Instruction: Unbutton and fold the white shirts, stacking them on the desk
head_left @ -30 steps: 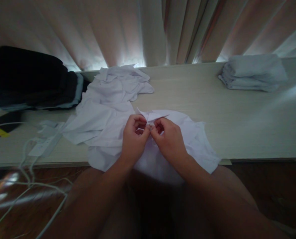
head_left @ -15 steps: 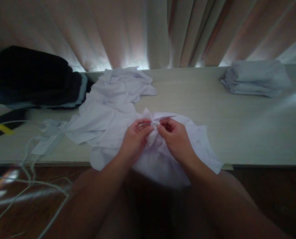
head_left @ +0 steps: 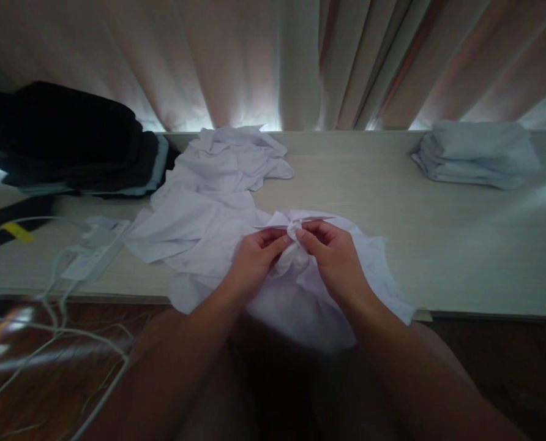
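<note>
A white garment [head_left: 319,309] lies over the front edge of a pale surface [head_left: 438,245], partly hanging toward my lap. Near its collar, my left hand [head_left: 257,257] is closed with thumb and fingers pinching the gathered white cloth. My right hand [head_left: 332,251] pinches the same bunched part from the other side, its thumb almost touching the left one. The fingertips of both hands are partly hidden by the cloth. More crumpled white cloth [head_left: 209,196] spreads to the left and behind my hands.
A stack of dark folded clothes [head_left: 71,141] stands at the back left. In front of it lies a white power strip [head_left: 96,251] with cables [head_left: 55,306] running down. Folded white cloth [head_left: 479,153] sits at the back right. Curtains [head_left: 236,67] hang behind the surface.
The bunched cloth between my fingers has changed shape; its upright peak is gone and the collar lies flatter. Both hands appear slightly lower and to the right, as the whole view has shifted a little.
</note>
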{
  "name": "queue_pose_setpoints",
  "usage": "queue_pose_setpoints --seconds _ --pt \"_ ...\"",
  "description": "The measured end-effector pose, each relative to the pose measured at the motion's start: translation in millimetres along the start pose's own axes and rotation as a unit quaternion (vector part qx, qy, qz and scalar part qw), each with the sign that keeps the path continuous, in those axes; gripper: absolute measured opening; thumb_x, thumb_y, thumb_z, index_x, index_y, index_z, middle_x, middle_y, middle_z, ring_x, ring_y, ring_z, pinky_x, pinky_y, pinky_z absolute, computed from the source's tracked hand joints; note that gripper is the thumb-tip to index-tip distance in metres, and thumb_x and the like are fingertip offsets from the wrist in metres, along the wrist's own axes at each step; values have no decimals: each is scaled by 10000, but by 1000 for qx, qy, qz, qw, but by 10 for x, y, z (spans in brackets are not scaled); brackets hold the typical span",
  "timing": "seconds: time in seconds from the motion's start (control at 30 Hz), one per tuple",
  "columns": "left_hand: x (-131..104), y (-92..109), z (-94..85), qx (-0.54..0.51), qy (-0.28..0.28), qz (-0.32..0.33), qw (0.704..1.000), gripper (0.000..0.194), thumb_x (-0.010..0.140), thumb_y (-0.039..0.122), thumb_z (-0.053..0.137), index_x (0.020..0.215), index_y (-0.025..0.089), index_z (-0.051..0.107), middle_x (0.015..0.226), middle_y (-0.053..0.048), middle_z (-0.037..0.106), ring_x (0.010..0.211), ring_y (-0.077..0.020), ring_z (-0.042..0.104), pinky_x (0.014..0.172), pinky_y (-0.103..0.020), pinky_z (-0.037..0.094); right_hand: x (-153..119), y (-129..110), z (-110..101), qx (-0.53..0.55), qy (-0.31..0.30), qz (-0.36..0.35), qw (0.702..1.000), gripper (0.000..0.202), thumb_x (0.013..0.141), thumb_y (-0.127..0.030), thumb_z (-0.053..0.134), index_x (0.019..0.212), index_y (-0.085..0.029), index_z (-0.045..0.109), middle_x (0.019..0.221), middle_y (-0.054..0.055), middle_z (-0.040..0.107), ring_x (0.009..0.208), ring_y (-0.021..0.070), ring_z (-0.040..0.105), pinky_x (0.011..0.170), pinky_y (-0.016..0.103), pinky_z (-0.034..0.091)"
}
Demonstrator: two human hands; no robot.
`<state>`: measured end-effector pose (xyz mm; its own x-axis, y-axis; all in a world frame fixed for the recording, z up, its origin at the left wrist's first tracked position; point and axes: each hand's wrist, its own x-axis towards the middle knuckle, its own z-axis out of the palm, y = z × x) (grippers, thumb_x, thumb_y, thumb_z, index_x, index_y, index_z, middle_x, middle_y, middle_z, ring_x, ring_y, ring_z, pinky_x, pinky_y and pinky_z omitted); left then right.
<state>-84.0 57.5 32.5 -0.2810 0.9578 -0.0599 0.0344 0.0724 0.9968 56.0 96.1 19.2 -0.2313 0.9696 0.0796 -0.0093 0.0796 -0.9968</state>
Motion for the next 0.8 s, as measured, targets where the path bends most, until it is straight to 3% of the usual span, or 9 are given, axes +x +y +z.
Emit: queue_pose_setpoints --seconds 0.07,0.17,0.3,0.47,0.63,0.8 --pt "6 27 -37 10 -4 -3 1000 125 793 275 703 811 160 747 774 -60 743 676 -177 652 610 -283 520 11 22 -14 14 0 17 1000 220 831 -391 698 894 -185 741 800 35 722 668 151 615 621 272 498" --pt "30 16 -89 36 50 1 998 92 789 250 702 748 168 700 703 -19 686 615 -139 588 546 -240 464 27 33 -28 31 30 28 999 222 827 -394 697 877 -180 728 757 25 700 630 142 587 590 268 479" --pt "55 -67 -109 51 96 39 993 142 798 271 718 716 177 649 666 14 635 586 -110 546 535 -215 436 -1 -31 -5 -52 66 -30 996 143 809 -322 704 828 -181 717 782 35 710 680 156 617 631 276 483" --pt "13 -101 -47 38 70 75 994 147 776 248 746 703 178 639 644 30 631 561 -98 564 525 -198 453 -96 -110 88 -188 48 -69 979 98 801 -270 694 812 -176 719 706 22 692 640 161 614 617 282 464" --pt "-38 -78 -27 20 43 73 996 96 798 249 732 751 172 699 651 17 676 565 -112 621 534 -208 502 -117 -114 92 -221 66 -91 969 95 828 -255 680 829 -178 735 722 23 705 661 164 631 661 292 479" --pt "-57 -33 -40 72 37 88 993 163 802 302 757 740 157 719 671 -9 713 614 -128 662 584 -215 533 -120 -117 79 -248 59 -109 961 97 828 -230 683 863 -183 761 775 40 734 703 179 655 699 309 504"
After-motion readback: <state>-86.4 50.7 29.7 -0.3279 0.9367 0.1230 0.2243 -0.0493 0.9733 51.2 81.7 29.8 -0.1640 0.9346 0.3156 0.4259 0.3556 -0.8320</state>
